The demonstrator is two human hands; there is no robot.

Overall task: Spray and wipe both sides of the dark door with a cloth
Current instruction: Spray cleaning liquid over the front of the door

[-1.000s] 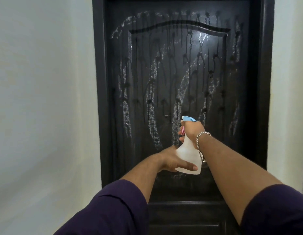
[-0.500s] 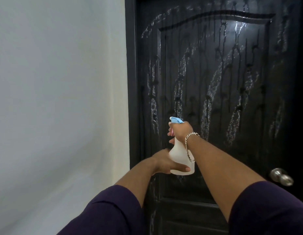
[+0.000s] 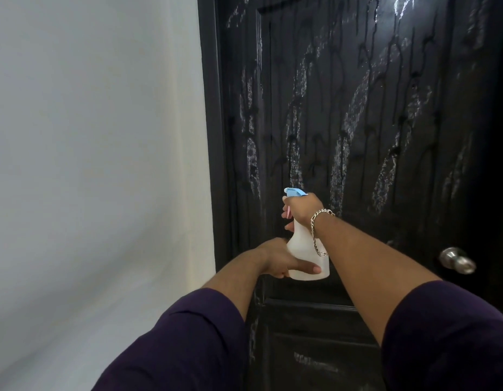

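Note:
The dark door (image 3: 357,122) fills the right half of the view, streaked with white foam and running drips. A white spray bottle (image 3: 305,249) with a blue head is held upright in front of it at mid height. My right hand (image 3: 304,210), with a chain bracelet at the wrist, grips the bottle's neck with fingers on the pink trigger. My left hand (image 3: 281,262) cups the bottle's base, thumb across its front. No cloth is in view.
A silver round door knob (image 3: 457,261) sticks out at the door's right edge. The black door frame (image 3: 209,136) meets a plain white wall (image 3: 89,136) on the left.
The view has swung left and down, so the door now sits further right and the knob shows. Both hands keep the same grip on the bottle.

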